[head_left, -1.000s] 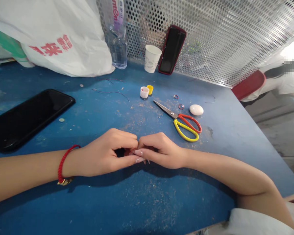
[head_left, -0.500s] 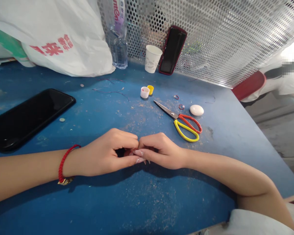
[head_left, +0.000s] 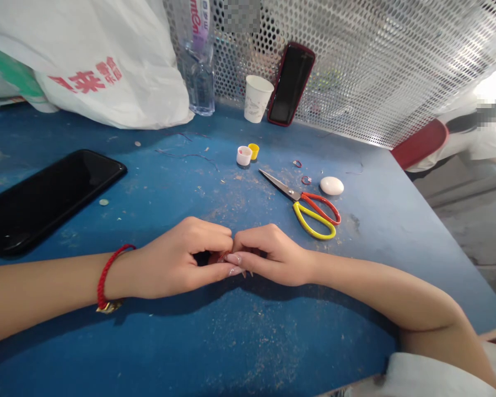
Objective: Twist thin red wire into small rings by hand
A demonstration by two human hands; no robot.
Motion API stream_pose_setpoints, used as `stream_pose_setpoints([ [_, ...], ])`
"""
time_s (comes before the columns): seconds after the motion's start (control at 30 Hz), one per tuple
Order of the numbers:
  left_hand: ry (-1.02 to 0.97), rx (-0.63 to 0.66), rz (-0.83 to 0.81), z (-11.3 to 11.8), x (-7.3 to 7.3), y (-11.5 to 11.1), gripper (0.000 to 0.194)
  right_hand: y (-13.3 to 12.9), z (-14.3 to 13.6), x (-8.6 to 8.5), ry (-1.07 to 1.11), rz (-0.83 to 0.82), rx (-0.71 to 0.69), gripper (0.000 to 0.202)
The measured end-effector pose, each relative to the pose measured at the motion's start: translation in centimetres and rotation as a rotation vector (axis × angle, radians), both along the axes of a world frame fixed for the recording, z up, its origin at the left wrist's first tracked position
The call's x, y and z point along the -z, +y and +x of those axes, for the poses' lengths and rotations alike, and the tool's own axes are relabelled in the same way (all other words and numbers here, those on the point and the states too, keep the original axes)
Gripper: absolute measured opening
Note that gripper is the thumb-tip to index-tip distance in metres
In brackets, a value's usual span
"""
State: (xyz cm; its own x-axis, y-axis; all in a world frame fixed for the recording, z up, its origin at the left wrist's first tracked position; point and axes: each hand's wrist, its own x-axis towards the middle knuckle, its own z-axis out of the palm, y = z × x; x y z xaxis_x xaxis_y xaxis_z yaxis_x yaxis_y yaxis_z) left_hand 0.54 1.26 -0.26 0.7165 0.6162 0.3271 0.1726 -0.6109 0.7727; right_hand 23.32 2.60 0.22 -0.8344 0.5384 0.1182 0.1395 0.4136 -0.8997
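My left hand [head_left: 190, 256] and my right hand [head_left: 273, 255] meet fingertip to fingertip just above the blue table [head_left: 248, 342]. Both are closed in a pinch. Between them a bit of a small red thing [head_left: 220, 257] shows; the fingers hide most of it, so its kind is unclear. Around my left wrist is a red braided bracelet [head_left: 103, 281] with a gold-coloured piece. Beyond my right hand lie scissors [head_left: 295, 197] with one red and one yellow handle, blades pointing away to the left. Two small red rings [head_left: 306, 180] rest past them, near a white oval object [head_left: 332, 186].
A black phone [head_left: 53, 198] lies at left. Small white [head_left: 243, 156] and yellow [head_left: 253, 151] caps stand mid-table, near loose dark thread [head_left: 190, 155]. Along the perforated metal panel [head_left: 355, 71] are a white plastic bag [head_left: 119, 71], a bottle [head_left: 201, 77], a paper cup [head_left: 257, 99] and a red-edged phone [head_left: 291, 82].
The hands stay pinched together in nearly the same place. Only slight finger movement and a tiny shift of the view show.
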Motion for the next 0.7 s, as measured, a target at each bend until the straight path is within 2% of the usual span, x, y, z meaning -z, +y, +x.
stream_pose_setpoints([
  [0.7,-0.023,-0.021,0.037,-0.11,0.28,-0.08,0.034,-0.28,-0.08,0.15,0.052,-0.033,0.064,0.027],
])
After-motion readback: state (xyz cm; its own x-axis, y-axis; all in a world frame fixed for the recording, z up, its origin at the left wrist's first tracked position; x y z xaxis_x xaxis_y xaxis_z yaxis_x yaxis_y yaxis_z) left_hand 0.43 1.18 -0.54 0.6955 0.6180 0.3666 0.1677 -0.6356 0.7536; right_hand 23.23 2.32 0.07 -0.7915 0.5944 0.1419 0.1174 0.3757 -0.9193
